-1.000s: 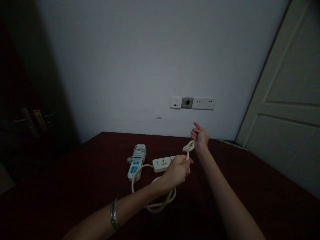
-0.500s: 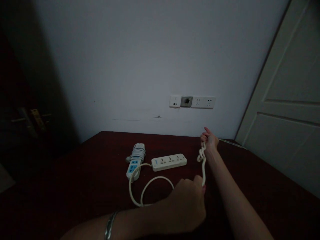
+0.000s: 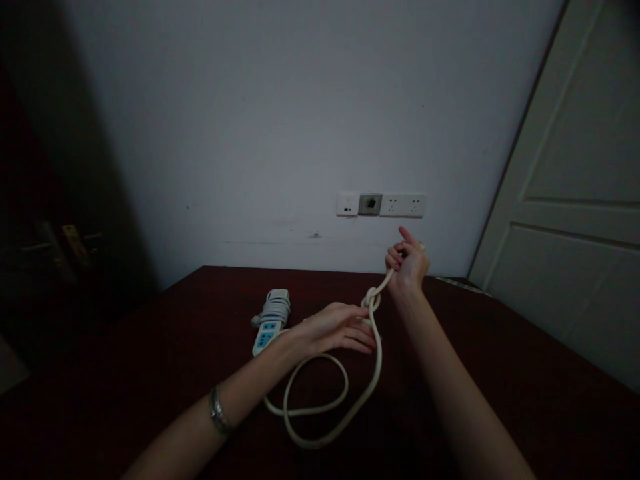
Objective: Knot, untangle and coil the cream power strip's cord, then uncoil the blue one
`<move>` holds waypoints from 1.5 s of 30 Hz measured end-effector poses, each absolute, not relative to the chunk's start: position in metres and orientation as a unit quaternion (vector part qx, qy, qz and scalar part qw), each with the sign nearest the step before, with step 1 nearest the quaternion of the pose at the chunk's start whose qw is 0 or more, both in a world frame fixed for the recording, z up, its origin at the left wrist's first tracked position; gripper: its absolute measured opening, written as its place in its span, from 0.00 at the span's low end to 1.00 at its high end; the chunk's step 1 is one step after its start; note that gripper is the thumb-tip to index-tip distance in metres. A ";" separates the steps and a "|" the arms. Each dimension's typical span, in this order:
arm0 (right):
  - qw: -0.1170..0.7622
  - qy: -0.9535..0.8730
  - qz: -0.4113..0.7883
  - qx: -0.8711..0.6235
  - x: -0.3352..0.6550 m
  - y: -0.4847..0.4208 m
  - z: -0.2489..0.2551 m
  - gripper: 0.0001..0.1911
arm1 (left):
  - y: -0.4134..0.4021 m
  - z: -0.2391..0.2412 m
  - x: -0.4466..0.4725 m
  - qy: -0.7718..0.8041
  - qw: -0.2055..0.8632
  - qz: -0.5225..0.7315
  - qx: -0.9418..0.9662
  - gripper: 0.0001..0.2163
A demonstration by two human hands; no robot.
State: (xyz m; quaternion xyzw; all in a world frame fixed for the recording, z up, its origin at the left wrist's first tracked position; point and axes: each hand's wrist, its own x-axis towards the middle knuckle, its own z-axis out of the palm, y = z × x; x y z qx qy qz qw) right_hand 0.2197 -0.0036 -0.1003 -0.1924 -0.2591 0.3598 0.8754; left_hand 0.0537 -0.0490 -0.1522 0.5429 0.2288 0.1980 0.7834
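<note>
My right hand (image 3: 407,263) is raised above the back of the table, its fingers closed round a cream power cord (image 3: 376,353) while the index finger points up. A pale bit of the cord shows behind this hand; its end is not clear. Between my hands the cord has a knot (image 3: 371,299). My left hand (image 3: 343,327), a bracelet at its wrist, has its fingers stretched out beside the knot, fingertips at the cord. From there the cord drops and lies in loops on the table. The cream power strip seen earlier is now hidden behind my left hand.
A second power strip (image 3: 267,333) with blue sockets, its grey cord (image 3: 277,308) wound round it, lies left of my left hand. The dark red table (image 3: 165,347) meets a wall with sockets (image 3: 403,205). A pale door (image 3: 575,220) stands at right.
My left hand has let go of the cord near the table's front, moved forward and opened beside the knot. My right hand has risen slightly, and the knot has shifted left.
</note>
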 end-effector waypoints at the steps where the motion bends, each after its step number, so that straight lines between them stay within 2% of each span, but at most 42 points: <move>1: 0.876 -0.263 0.355 -0.191 0.215 -0.006 -0.099 0.19 | -0.047 -0.153 0.053 0.206 0.804 0.207 0.518 0.10; 6: 0.889 -0.295 0.280 -0.212 0.202 -0.006 -0.099 0.16 | -0.051 -0.159 0.058 0.187 0.845 0.255 0.431 0.07; 8: 0.884 -0.317 0.258 -0.227 0.204 -0.002 -0.102 0.15 | -0.056 -0.158 0.060 0.190 0.853 0.248 0.419 0.09; 12: 0.873 -0.311 0.270 -0.262 0.216 0.011 -0.113 0.14 | -0.071 -0.148 0.060 0.225 0.805 0.233 0.497 0.12; 17: 0.865 -0.273 0.301 -0.293 0.233 0.029 -0.134 0.17 | -0.089 -0.150 0.069 0.327 0.650 0.260 0.634 0.13; 20: 0.852 -0.269 0.321 -0.315 0.236 0.037 -0.146 0.18 | -0.096 -0.159 0.076 0.379 0.509 0.261 0.728 0.13; 25: 0.839 -0.262 0.347 -0.327 0.238 0.045 -0.161 0.17 | -0.104 -0.164 0.077 0.372 0.256 0.254 0.855 0.13; 29: 0.831 -0.260 0.368 -0.327 0.238 0.049 -0.169 0.17 | -0.112 -0.165 0.077 0.378 0.170 0.200 0.888 0.14; 39: 0.821 -0.240 0.426 -0.294 0.241 0.047 -0.163 0.15 | -0.122 -0.169 0.073 0.361 0.148 0.201 0.898 0.14; 41: 0.817 -0.236 0.447 -0.280 0.243 0.043 -0.158 0.16 | -0.115 -0.165 0.072 0.332 0.205 0.212 0.896 0.14; 45: 0.823 -0.221 0.463 -0.245 0.241 0.031 -0.143 0.20 | -0.085 -0.155 0.065 0.322 0.460 0.194 0.805 0.17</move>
